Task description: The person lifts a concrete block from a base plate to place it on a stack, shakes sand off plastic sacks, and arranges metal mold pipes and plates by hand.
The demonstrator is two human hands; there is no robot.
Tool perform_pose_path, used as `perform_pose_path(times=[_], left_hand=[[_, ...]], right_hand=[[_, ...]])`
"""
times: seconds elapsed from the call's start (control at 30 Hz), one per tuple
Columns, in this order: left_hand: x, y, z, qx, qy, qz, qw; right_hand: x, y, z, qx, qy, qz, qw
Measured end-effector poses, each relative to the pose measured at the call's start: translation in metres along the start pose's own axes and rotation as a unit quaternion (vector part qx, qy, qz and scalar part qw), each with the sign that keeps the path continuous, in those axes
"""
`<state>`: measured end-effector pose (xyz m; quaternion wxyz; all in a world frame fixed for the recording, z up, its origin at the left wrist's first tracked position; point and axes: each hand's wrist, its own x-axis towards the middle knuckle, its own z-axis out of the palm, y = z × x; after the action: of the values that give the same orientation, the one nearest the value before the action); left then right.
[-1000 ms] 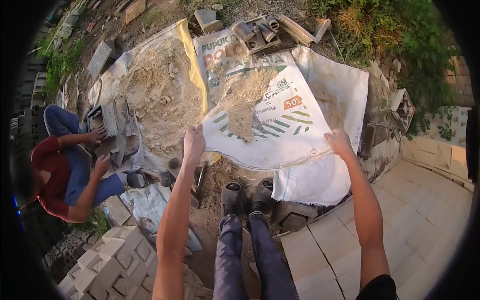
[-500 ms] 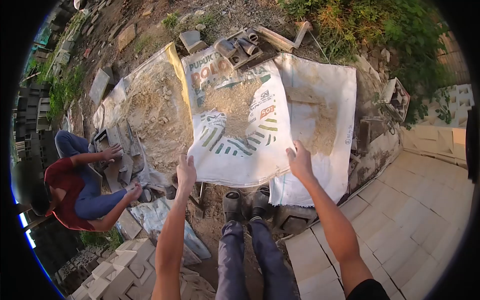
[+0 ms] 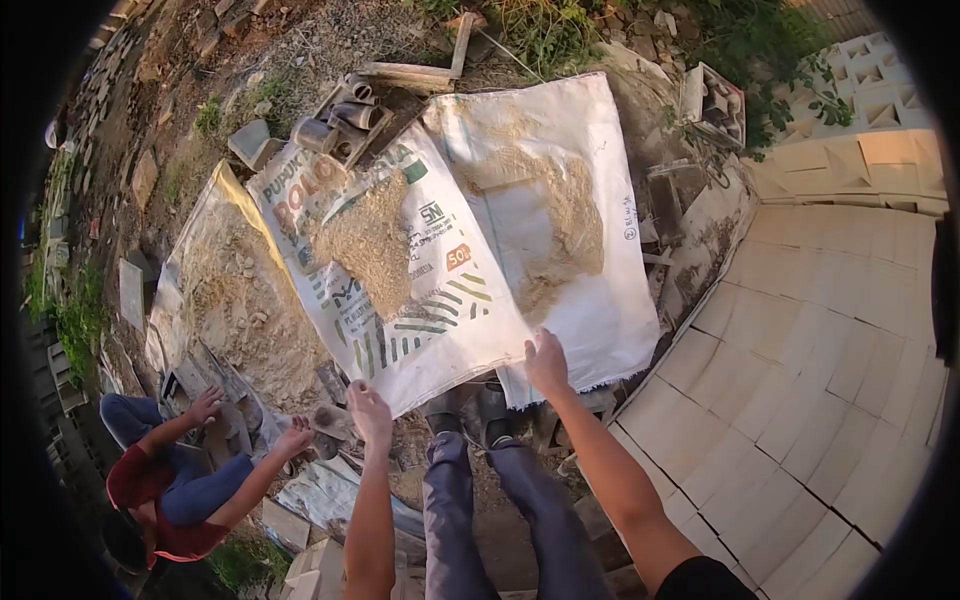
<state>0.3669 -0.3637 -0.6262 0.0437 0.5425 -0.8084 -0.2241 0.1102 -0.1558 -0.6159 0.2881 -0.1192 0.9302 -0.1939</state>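
A white woven sack (image 3: pixel 470 345) with green and orange print lies spread in front of me, bearing a heap of tan, sandy material (image 3: pixel 375 245). My left hand (image 3: pixel 370 413) is closed on its near left corner. At the near right side, my right hand (image 3: pixel 546 363) pinches the sack's edge. Under its right side extends another white sack (image 3: pixel 625 325), with more tan material (image 3: pixel 575 215) scattered over it. To the left is a yellow-edged sack (image 3: pixel 237 196) covered with pale, lumpy material (image 3: pixel 245 310).
A person in a red shirt (image 3: pixel 135 478) crouches at lower left, hands near some metal moulds. A frame with dark cylinders (image 3: pixel 345 120) rests at the sacks' far edge. Pale blocks (image 3: pixel 800 360) fill the right side. A mould (image 3: pixel 712 108) sits at upper right.
My view has turned to the right, so the sacks and the crouching person appear further left. Both hands keep hold of the printed sack, whose near edge now slants in view.
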Motion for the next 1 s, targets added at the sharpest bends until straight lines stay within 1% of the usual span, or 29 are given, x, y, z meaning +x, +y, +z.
perform_pose_path(times=[0.03, 0.07, 0.1, 0.13, 0.17, 0.2, 0.23, 0.3, 0.33, 0.37, 0.4, 0.43, 0.47, 0.5, 0.53, 0.6, 0.67, 0.73, 0.77, 0.8, 0.83, 0.87, 0.9, 0.93, 0.97, 1.0], left_hand=[[-0.001, 0.037, 0.009, -0.115, -0.075, 0.023, 0.99], [-0.006, 0.087, 0.015, -0.208, -0.114, 0.043, 0.97], [-0.015, 0.112, 0.042, -0.238, -0.155, 0.123, 0.951], [-0.024, 0.143, 0.061, -0.273, -0.211, 0.163, 0.924], [-0.027, 0.182, 0.068, -0.284, -0.311, 0.167, 0.891], [-0.029, 0.205, 0.095, -0.284, -0.335, 0.258, 0.861], [-0.033, 0.223, 0.123, -0.282, -0.362, 0.346, 0.818], [-0.036, 0.25, 0.197, -0.227, -0.359, 0.442, 0.79], [-0.034, 0.253, 0.231, -0.168, -0.308, 0.487, 0.8], [-0.032, 0.256, 0.262, -0.109, -0.254, 0.527, 0.804], [-0.027, 0.253, 0.283, -0.044, -0.264, 0.531, 0.804], [-0.02, 0.244, 0.295, 0.021, -0.271, 0.534, 0.801], [-0.014, 0.231, 0.303, 0.025, -0.278, 0.53, 0.801], [-0.007, 0.217, 0.307, 0.055, -0.317, 0.544, 0.775], [0.002, 0.204, 0.308, 0.085, -0.352, 0.558, 0.746], [0.015, 0.174, 0.294, 0.131, -0.442, 0.402, 0.791], [0.045, 0.137, 0.273, 0.167, -0.385, 0.432, 0.798], [0.078, 0.141, 0.222, 0.2, -0.358, 0.242, 0.879], [0.099, 0.128, 0.205, 0.22, -0.337, 0.199, 0.894], [0.125, 0.116, 0.195, 0.233, -0.315, 0.157, 0.906], [0.154, 0.108, 0.186, 0.233, -0.305, 0.161, 0.909], [0.182, 0.101, 0.178, 0.271, -0.329, 0.102, 0.899], [0.201, 0.105, 0.17, 0.308, -0.354, 0.042, 0.882], [0.218, 0.111, 0.171, 0.309, -0.35, 0.044, 0.883], [0.241, 0.119, 0.176, 0.196, -0.311, 0.119, 0.922], [0.263, 0.131, 0.18, 0.081, -0.269, 0.193, 0.94]], right_hand=[[0.012, 0.015, -0.015, -0.004, 0.068, -0.033, 0.997], [0.026, 0.032, -0.031, -0.024, 0.122, -0.042, 0.991], [0.04, 0.046, -0.05, -0.066, 0.165, -0.044, 0.983], [0.055, 0.063, -0.066, -0.115, 0.2, -0.04, 0.972], [0.071, 0.077, -0.084, -0.134, 0.211, -0.007, 0.968], [0.088, 0.094, -0.096, -0.197, 0.246, -0.002, 0.949], [0.1, 0.117, -0.103, -0.261, 0.279, 0.008, 0.924], [0.131, 0.177, -0.103, -0.246, 0.339, -0.043, 0.907], [0.138, 0.186, -0.104, -0.249, 0.332, -0.032, 0.909], [0.143, 0.185, -0.115, -0.233, 0.211, 0.008, 0.949], [0.14, 0.186, -0.118, -0.209, 0.084, 0.05, 0.973], [0.134, 0.192, -0.112, -0.209, 0.073, 0.058, 0.973], [0.133, 0.193, -0.104, -0.149, 0.151, -0.031, 0.977], [0.132, 0.191, -0.095, -0.084, 0.227, -0.119, 0.963], [0.127, 0.186, -0.089, -0.079, 0.224, -0.116, 0.964], [0.109, 0.165, -0.079, -0.006, 0.17, -0.101, 0.98], [0.092, 0.152, -0.058, 0.004, 0.165, -0.113, 0.98], [0.081, 0.139, -0.043, 0.013, 0.124, -0.077, 0.989], [0.076, 0.126, -0.04, 0.024, 0.129, -0.084, 0.988], [0.074, 0.113, -0.039, 0.04, 0.113, -0.039, 0.992], [0.076, 0.103, -0.039, 0.053, 0.097, 0.004, 0.994], [0.081, 0.095, -0.035, 0.056, 0.102, -0.001, 0.993], [0.087, 0.085, -0.03, 0.067, 0.131, 0.004, 0.989], [0.094, 0.078, -0.024, 0.079, 0.157, 0.011, 0.984], [0.104, 0.074, -0.021, 0.081, 0.158, 0.011, 0.984], [0.116, 0.069, -0.019, 0.075, 0.166, 0.016, 0.983]])
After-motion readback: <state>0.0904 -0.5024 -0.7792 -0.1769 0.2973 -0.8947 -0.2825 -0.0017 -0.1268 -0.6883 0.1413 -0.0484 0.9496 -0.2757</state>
